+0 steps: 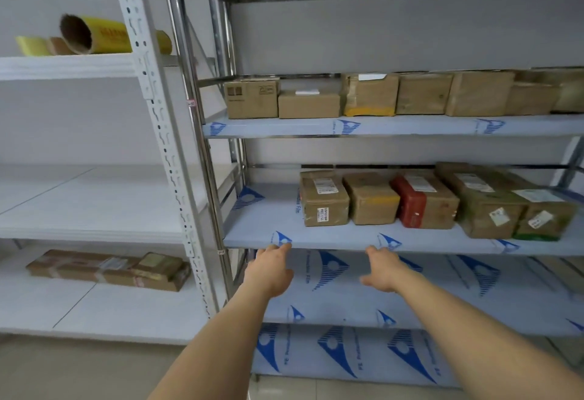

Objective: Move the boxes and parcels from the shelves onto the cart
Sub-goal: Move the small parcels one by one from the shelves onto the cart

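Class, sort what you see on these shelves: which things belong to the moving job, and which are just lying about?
Job:
- boxes on upper shelf
- parcels on middle shelf
- flat parcels on the white rack
- left hand, right hand, both empty

Lying about:
- yellow roll
- yellow pad

White metal shelving [164,146], pale wall [395,36], beige tiled floor [79,371]
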